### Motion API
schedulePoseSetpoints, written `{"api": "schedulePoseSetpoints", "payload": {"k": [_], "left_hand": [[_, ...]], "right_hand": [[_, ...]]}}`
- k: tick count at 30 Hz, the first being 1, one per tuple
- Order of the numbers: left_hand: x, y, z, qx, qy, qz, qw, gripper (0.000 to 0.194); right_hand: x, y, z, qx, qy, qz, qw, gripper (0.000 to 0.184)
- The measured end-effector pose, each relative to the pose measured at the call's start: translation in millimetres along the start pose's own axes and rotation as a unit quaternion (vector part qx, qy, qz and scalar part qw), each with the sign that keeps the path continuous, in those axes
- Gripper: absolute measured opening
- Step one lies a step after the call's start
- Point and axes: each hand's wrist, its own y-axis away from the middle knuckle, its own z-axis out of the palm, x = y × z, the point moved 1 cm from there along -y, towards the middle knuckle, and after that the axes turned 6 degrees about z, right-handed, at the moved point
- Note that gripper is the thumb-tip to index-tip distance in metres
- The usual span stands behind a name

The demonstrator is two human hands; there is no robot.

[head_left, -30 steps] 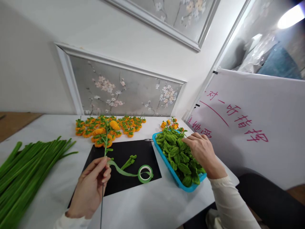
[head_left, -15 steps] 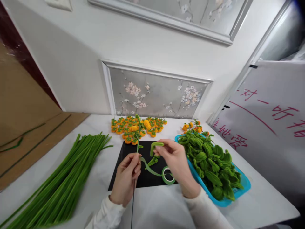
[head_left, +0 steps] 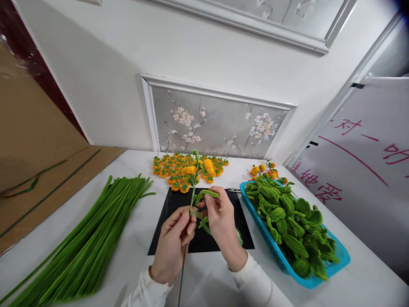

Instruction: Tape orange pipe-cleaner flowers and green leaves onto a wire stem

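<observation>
My left hand [head_left: 177, 232] is closed around an upright flower stem [head_left: 193, 194], whose thin wire runs down below the fist. Orange fuzzy blooms [head_left: 208, 166] and a green tip top the stem. Between thumb and fingers, my right hand [head_left: 220, 217] pinches a bent green pipe cleaner [head_left: 204, 194], its free end close beside the stem. Pale green tape [head_left: 196, 214] stretches from the stem at my left fingertips. Mostly hidden behind my right wrist is the tape roll [head_left: 239, 236]. Another short green piece [head_left: 203, 222] shows between the hands.
A black mat [head_left: 164, 226] lies under the hands. Long green pipe cleaners [head_left: 92, 238] are bundled at left. On the right, a blue basket [head_left: 287, 268] holds fuzzy green leaves [head_left: 289, 226]. Orange flower heads [head_left: 174, 170] cover the back, with more [head_left: 263, 169] behind the basket.
My right hand has moved left, bringing the bent pipe cleaner up beside the stem. It now covers most of the tape roll. The view has shifted slightly; my left hand keeps its grip.
</observation>
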Motion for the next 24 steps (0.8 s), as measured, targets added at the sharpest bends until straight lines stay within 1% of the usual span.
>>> {"api": "schedulePoseSetpoints", "payload": {"k": [3, 7, 10, 15, 18, 20, 21, 22, 23, 24], "left_hand": [[-1.6, 0.5, -0.4, -0.021, -0.018, 0.008, 1.000, 0.019], [-2.8, 0.8, 0.3, -0.023, -0.035, 0.017, 0.999, 0.019], [-2.6, 2.3, 0.9, -0.026, -0.040, 0.019, 0.999, 0.019], [-2.9, 3.0, 0.4, -0.009, -0.035, 0.011, 0.999, 0.020], [-3.1, 0.8, 0.2, 0.002, -0.047, 0.010, 0.999, 0.020], [-2.6, -0.9, 0.1, 0.012, -0.057, 0.009, 0.998, 0.021], [-2.1, -1.6, 0.1, 0.017, -0.060, 0.008, 0.998, 0.023], [-1.6, -2.0, 0.1, 0.022, -0.062, 0.006, 0.998, 0.023], [-1.1, -2.2, 0.2, 0.025, -0.063, 0.004, 0.998, 0.023], [-0.7, -2.2, 0.4, 0.028, -0.061, 0.001, 0.998, 0.022]], "right_hand": [[1.9, 2.4, 1.8, 0.012, 0.026, -0.012, 1.000, 0.015], [-2.8, 3.4, 0.2, 0.030, 0.056, -0.035, 0.997, 0.013], [-8.1, 3.7, -1.9, 0.031, 0.057, -0.047, 0.997, 0.012], [-7.2, 4.7, -1.6, 0.029, 0.054, -0.050, 0.997, 0.012], [-6.5, 2.9, -5.3, 0.024, 0.090, -0.055, 0.994, 0.012], [-12.4, -0.3, -16.8, 0.026, 0.151, -0.087, 0.984, 0.013], [-17.6, -2.1, -26.1, 0.038, 0.193, -0.114, 0.974, 0.014], [-24.0, -3.6, -37.8, 0.056, 0.244, -0.142, 0.958, 0.015], [-31.0, -4.6, -51.6, 0.087, 0.292, -0.164, 0.938, 0.016], [-38.0, -4.9, -66.7, 0.120, 0.339, -0.172, 0.917, 0.017]]}}
